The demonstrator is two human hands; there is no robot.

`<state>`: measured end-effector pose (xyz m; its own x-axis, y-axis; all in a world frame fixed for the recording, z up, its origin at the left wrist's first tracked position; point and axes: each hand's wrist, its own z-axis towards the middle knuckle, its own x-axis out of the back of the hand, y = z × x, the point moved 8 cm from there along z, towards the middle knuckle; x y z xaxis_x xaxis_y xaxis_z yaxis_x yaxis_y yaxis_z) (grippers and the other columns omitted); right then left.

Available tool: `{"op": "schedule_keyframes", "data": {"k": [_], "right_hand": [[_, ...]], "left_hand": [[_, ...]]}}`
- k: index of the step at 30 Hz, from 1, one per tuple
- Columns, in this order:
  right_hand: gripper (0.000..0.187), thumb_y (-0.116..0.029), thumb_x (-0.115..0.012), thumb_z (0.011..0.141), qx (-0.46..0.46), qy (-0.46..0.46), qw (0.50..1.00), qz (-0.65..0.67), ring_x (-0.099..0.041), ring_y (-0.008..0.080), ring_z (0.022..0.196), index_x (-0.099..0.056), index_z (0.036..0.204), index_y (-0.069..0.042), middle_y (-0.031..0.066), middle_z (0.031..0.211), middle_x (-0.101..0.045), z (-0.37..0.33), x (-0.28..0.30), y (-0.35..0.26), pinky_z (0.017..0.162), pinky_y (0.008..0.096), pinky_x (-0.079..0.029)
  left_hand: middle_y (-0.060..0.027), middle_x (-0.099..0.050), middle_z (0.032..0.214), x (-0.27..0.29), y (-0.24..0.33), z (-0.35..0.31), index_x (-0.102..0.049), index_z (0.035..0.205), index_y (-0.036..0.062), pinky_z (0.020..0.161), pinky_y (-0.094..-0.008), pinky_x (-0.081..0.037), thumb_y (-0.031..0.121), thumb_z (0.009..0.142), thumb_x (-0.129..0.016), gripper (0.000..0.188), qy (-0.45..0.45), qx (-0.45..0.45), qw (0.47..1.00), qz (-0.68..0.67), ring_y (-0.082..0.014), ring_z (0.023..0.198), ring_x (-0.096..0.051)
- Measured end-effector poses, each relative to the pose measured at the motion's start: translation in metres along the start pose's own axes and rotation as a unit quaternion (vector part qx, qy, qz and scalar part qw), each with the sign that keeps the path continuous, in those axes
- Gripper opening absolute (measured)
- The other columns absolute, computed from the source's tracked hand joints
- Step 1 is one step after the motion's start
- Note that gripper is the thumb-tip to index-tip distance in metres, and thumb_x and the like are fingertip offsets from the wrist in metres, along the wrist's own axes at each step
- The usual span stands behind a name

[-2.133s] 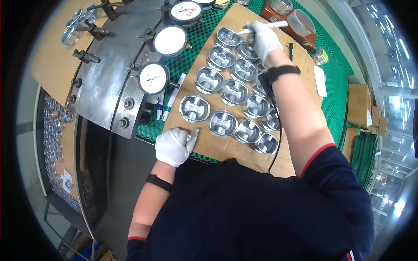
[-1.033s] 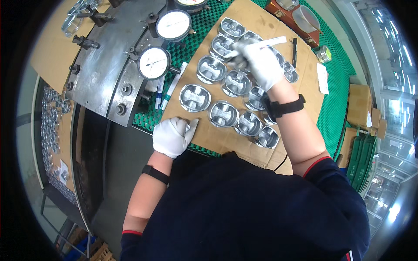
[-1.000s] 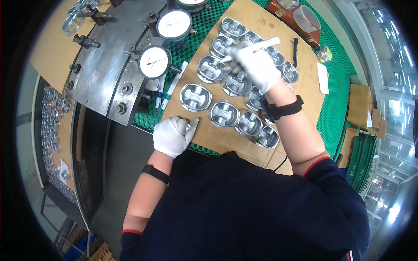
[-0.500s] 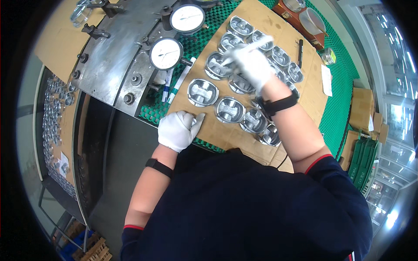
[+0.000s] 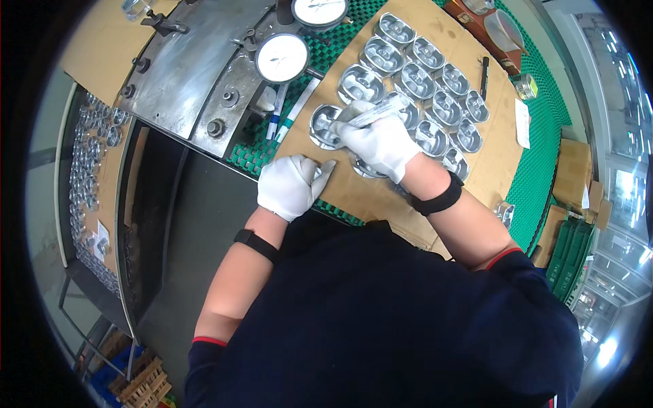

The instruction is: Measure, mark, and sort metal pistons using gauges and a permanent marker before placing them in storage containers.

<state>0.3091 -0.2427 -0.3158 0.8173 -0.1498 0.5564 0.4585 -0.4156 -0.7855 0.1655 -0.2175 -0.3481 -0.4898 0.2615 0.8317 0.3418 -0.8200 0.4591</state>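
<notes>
A round, silver-coloured metal piston with an open, hollowed face (image 5: 324, 124) lies at the near left corner of the group, on a flat brown cardboard sheet (image 5: 350, 194). Over it a slender white pen-shaped marker (image 5: 386, 111) is held by the white-gloved right hand (image 5: 376, 139), its fingers pinched closed around the barrel; whether the metal is touched by the tip cannot be told. The step in hand is judged to be pen work on this one piston, and for the next move a steady tip and a light touch on the curved metal would be called for. Just beside the sheet's near edge, the white-gloved left hand (image 5: 289, 187) is rested with fingers curled and thumb extended — whether anything is gripped cannot be seen. A second silver piston (image 5: 366, 168) is partly covered by the right hand, and beyond it more silver pistons (image 5: 415, 80) are set close together, so little room is left between rims. To the left, a round white-faced dial gauge (image 5: 282, 58) and two white capped markers (image 5: 297, 110) are found — near, but clear of the pen.
</notes>
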Motion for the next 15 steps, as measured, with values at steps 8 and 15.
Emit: {"op": "schedule_keyframes", "data": {"k": [8, 15], "right_hand": [[0.022, -0.026, -0.055, 0.086, 0.07, 0.012, 0.976, -0.208, -0.064, 0.0321, 0.076, -0.063, 0.086, -0.006, 0.0161, 0.08, -0.066, 0.003, -0.019, -0.019, 0.069, 0.0397, -0.052], [0.029, -0.03, -0.065, 0.089, -0.086, 0.056, 0.955, 0.279, -0.054, 0.0074, 0.059, -0.067, 0.096, -0.003, 0.0002, 0.068, -0.059, -0.043, 0.061, 0.013, 0.054, 0.0217, -0.045]], "left_hand": [[-0.0118, -0.059, 0.06, 0.0, -0.002, 0.0, -0.057, 0.059, 0.0084, 0.049, -0.043, -0.047, 0.038, 0.086, -0.067, 0.041, -0.051, 0.025, 0.998, -0.016, -0.032, 0.055, -0.06], [-0.017, -0.063, 0.067, -0.003, -0.004, -0.013, -0.059, 0.074, 0.0056, 0.058, -0.0462, -0.051, 0.036, 0.091, -0.063, 0.035, -0.099, 0.174, 0.975, -0.096, -0.0381, 0.063, -0.063]]}}
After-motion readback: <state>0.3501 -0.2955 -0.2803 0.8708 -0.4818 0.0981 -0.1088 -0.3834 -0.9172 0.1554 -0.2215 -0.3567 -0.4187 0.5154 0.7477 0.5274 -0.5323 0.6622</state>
